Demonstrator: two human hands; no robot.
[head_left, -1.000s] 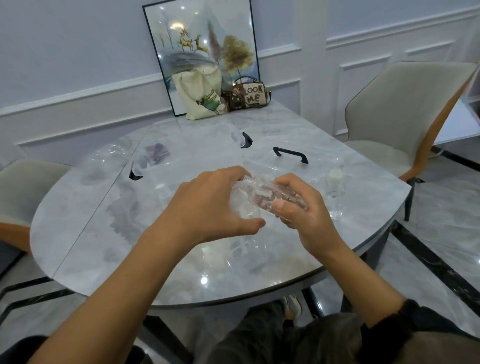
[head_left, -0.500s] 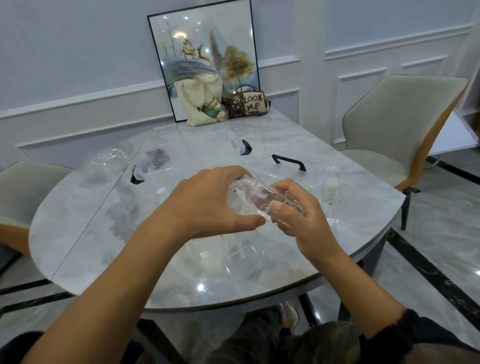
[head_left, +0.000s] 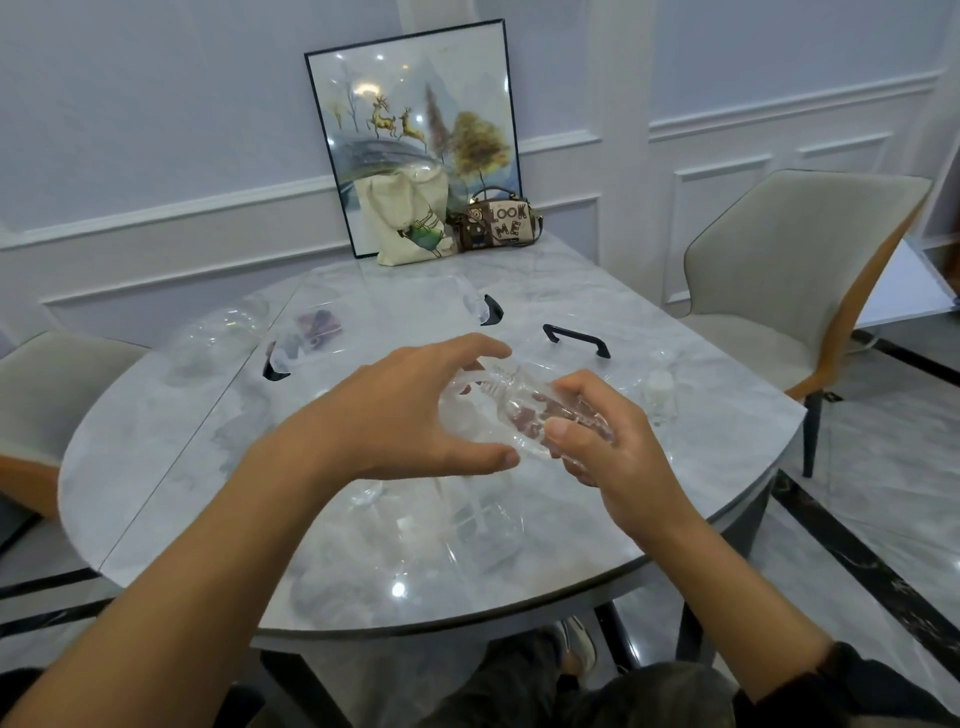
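Observation:
My right hand (head_left: 602, 447) grips a small clear bottle (head_left: 535, 410) above the marble table (head_left: 218, 467). The bottle lies tilted on its side, and its bare threaded neck points left. Reddish bits show through its wall. My left hand (head_left: 410, 415) is curled just left of the neck, thumb below and fingers above, round a clear rounded cap (head_left: 460, 400) that is hard to make out. The neck stands free of that hand.
Clear plastic boxes with a black handle (head_left: 576, 338) and black clips (head_left: 491, 310) stand behind my hands. A small clear bottle with white contents (head_left: 660, 389) stands to the right. A tote bag (head_left: 408, 221), a handbag (head_left: 501, 223) and a framed picture (head_left: 415, 104) are at the far edge. Chairs flank the table.
My left hand covered the bottle's neck before. The right hand has drawn the bottle to the right, out of the left hand, so the threaded neck now shows.

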